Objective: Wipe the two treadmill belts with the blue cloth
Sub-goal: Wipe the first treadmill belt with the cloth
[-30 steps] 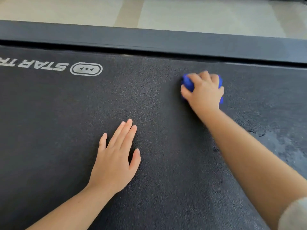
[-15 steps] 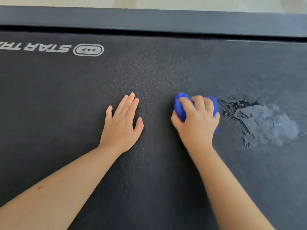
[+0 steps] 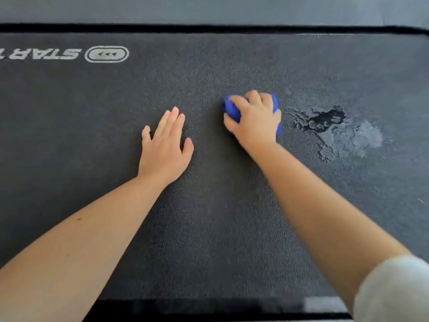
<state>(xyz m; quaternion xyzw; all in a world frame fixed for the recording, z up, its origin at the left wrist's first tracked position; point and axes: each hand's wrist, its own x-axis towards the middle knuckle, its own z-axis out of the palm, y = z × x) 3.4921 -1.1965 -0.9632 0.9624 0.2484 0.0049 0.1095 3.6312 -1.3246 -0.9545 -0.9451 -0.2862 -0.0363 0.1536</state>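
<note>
Fingers curled round the bunched blue cloth [image 3: 232, 110], the right hand [image 3: 255, 123] has pulled it back from the treadmill belt [image 3: 209, 228] far edge to just beside the unwiped wet patch [image 3: 336, 129], likely next; the left hand [image 3: 164, 152] rests flat, fingers straight, holding nothing

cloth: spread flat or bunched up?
Bunched up. The blue cloth is wadded under the right hand, whose fingers curl round it; only small bits show.

The belt [image 3: 209, 228] is showing charcoal black with a fine speckled grain, and its logo [image 3: 55, 54] is standing out in pale grey letters. The cloth [image 3: 232, 110] is glowing bright blue, while the wet patch [image 3: 325, 122] is showing glossy black and whitish blotches. The sleeve [image 3: 394, 291] is looking off-white.
</note>
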